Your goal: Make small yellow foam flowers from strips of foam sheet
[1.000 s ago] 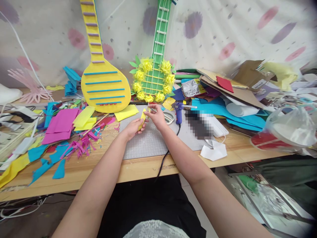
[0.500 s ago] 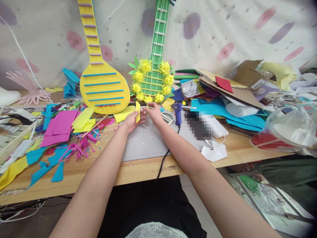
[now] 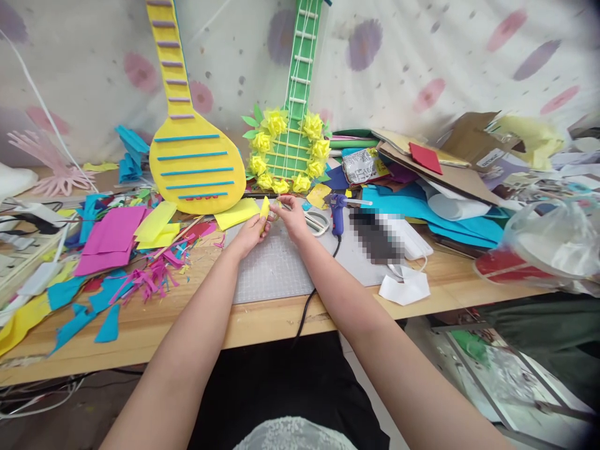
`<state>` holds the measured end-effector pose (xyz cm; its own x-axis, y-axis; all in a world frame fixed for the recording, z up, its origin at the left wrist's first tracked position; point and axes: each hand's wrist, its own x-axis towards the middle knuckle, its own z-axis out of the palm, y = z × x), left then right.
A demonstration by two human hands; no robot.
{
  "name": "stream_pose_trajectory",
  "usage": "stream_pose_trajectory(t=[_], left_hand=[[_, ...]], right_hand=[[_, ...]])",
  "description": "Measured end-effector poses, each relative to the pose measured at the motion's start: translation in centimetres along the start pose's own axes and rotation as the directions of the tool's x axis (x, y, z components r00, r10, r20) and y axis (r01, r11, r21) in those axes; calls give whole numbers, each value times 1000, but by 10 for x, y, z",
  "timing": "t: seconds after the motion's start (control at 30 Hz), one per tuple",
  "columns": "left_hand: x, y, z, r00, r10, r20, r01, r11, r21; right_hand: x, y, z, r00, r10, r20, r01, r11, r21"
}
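My left hand (image 3: 252, 236) is closed on a small folded strip of yellow crepe paper (image 3: 265, 207), which stands up from between the fingers. Right beside it, my right hand (image 3: 291, 216) has its fingers pinched together at the strip's edge; whatever they hold is too small to make out. Both hands are over the grey cutting mat (image 3: 269, 275). Scissors (image 3: 317, 223) lie just right of my right hand, and a purple glue gun (image 3: 337, 215) is farther right. Behind my left hand is a flat yellow paper piece (image 3: 237, 214).
A yellow paper lute (image 3: 199, 162) and a green one (image 3: 293, 140) ringed with yellow paper flowers lean on the back curtain. Magenta sheets (image 3: 110, 240) and scraps lie left. Blue sheets (image 3: 407, 203), cardboard and a bagged tub (image 3: 539, 250) crowd the right. The glue gun's cord crosses the front edge.
The yellow strip has tilted and looks narrower, more folded in my left hand. My left fingers have curled in around it, and the two hands stay close together.
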<state>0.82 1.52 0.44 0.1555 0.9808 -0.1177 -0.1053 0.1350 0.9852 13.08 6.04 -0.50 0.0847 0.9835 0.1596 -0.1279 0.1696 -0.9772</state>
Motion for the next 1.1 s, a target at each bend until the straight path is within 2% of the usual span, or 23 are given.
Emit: stream_pose_trajectory(t=[0.17, 0.5, 0.83, 1.1], left_hand=[[-3, -2, -4, 1000, -13, 19, 12, 999, 44], [-5, 0, -5, 997, -50, 57, 47, 997, 61], [-9, 7, -4, 991, -116, 73, 121, 990, -76], [-6, 2, -9, 986, -140, 91, 150, 983, -106]], right_hand=[[-2, 0, -2, 999, 2, 46, -2, 1000, -17], [-4, -4, -3, 1000, 21, 11, -21, 998, -65], [-4, 0, -4, 999, 15, 45, -12, 998, -66], [-7, -4, -2, 996, 21, 92, -18, 999, -26]])
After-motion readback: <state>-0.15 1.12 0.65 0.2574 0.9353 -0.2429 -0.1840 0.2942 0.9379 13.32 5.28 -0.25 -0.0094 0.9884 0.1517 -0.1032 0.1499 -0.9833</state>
